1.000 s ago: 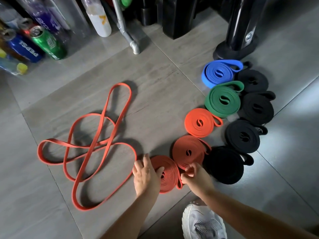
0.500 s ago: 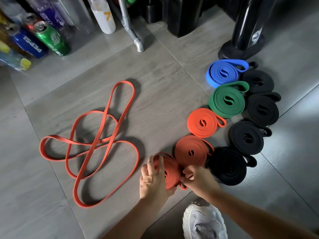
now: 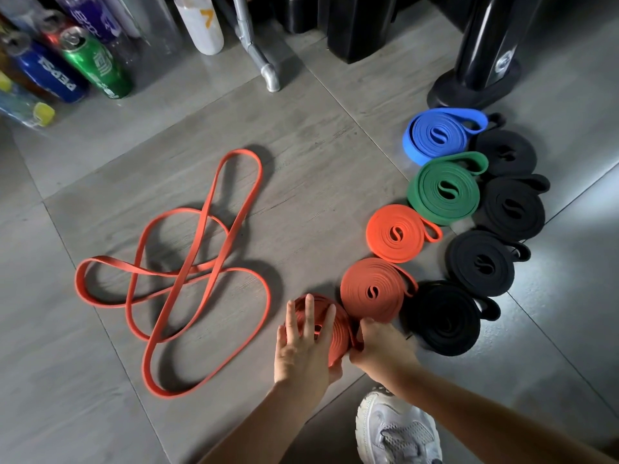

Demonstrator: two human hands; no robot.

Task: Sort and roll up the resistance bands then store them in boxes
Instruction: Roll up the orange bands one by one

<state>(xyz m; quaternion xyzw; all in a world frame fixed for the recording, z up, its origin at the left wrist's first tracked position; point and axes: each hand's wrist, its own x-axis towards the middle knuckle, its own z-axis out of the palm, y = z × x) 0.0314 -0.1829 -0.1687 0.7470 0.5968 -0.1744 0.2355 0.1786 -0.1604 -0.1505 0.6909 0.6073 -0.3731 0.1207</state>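
Now, nearest, a white mesh shoe [image 3: 398,430] sits on the grey tile floor [image 3: 301,145]. Just beyond it, the left hand [image 3: 303,349] presses straight, spread fingers across the face of the rust-red roll [image 3: 338,333], reaching further over it than a second ago, when the roll lay flatter. The right hand [image 3: 382,349] curls round its right rim, as before. Flat rubber spirals curve away: a second rust roll [image 3: 375,289], an orange roll [image 3: 397,233], a green roll [image 3: 443,189] and a blue roll [image 3: 435,135], with black rolls [image 3: 442,318] alongside. To the left, a loose orange band [image 3: 174,272] lies in crossing loops. Farthest are drink cans [image 3: 97,61] and a white bottle [image 3: 201,21]; their contents cannot be told.
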